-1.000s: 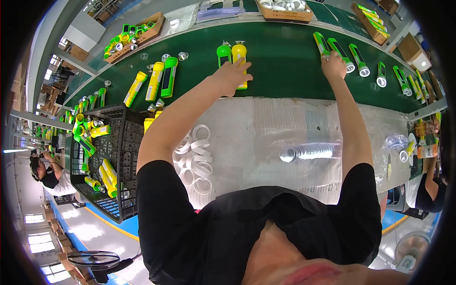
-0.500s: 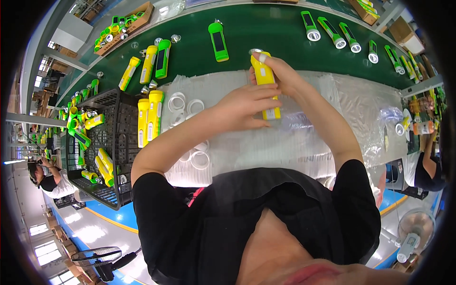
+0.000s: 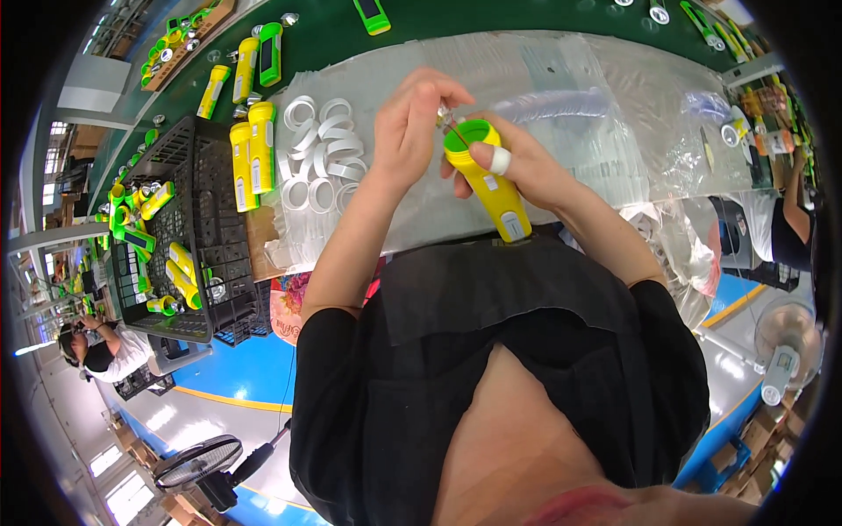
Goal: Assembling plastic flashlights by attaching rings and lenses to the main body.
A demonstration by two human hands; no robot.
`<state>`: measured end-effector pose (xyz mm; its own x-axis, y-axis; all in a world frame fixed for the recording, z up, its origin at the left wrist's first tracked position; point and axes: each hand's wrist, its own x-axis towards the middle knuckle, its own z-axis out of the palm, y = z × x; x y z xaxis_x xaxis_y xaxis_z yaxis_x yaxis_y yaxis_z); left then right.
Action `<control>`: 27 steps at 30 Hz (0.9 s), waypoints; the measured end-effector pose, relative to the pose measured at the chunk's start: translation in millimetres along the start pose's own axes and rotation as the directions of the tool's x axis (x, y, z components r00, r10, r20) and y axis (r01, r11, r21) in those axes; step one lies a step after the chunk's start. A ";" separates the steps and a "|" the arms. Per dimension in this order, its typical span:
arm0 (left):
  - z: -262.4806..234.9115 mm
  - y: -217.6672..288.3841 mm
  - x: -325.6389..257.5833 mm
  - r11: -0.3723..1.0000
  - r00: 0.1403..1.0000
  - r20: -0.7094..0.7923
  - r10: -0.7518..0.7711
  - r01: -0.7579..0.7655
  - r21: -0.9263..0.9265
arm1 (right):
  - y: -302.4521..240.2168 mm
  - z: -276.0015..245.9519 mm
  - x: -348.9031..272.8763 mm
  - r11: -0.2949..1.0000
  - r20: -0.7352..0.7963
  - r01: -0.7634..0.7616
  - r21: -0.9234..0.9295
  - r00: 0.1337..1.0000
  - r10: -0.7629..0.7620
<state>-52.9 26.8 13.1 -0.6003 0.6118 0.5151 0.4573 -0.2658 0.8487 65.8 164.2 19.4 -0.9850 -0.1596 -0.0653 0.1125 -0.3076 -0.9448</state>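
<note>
Blue factory floor (image 3: 237,394) with a yellow line runs beneath a standing fan (image 3: 197,462), nearest the camera, and a worker in a black shirt stands at a bench (image 3: 579,114) draped in clear plastic sheet. Held up close to the chest, a yellow flashlight (image 3: 487,180) with a green open head sits in the right hand (image 3: 517,167), whose fingers wrap its body; one fingertip wears a white cover. The left hand (image 3: 412,131) pinches a small part with thin wires at the flashlight's open head, fingers closed on it.

Just left of the arms, white plastic rings (image 3: 316,158) lie heaped on the plastic sheet. Beside them a black crate (image 3: 189,228) carries two yellow flashlights on its near top edge and more yellow and green ones inside. Beyond the bench, a green conveyor belt (image 3: 324,35) carries further flashlights lying apart. A second person (image 3: 105,346) works at far left.
</note>
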 end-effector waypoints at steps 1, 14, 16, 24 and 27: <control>4.7 10.3 -6.6 0.999 0.999 0.017 0.041 -0.042 0.024 | 0.3 7.5 -1.4 1.000 -0.040 0.020 0.005 0.999 -0.020; 43.5 -33.7 -5.4 0.989 0.999 0.043 0.016 -0.022 0.143 | 19.1 -20.5 -30.2 0.952 -0.398 0.186 0.242 0.914 -0.077; 46.5 -71.0 -5.8 0.836 0.997 0.079 -0.028 -0.020 0.549 | 18.7 -30.4 -37.9 0.959 -0.445 0.207 0.196 0.890 -0.101; 43.0 -91.7 -3.2 0.806 0.980 0.197 -0.015 -0.105 0.582 | 16.4 -34.6 -44.4 0.967 -0.404 0.190 0.172 0.909 -0.107; 34.1 -43.2 -4.9 0.911 0.989 0.076 -0.129 0.088 0.402 | 9.8 -29.1 -39.0 0.979 -0.378 0.143 0.143 0.922 -0.080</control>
<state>-47.3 60.6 -30.2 -0.6025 0.6959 0.3907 0.6278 0.1111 0.7704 101.6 194.7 3.4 -0.9669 0.2320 -0.1059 -0.0125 -0.4579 -0.8889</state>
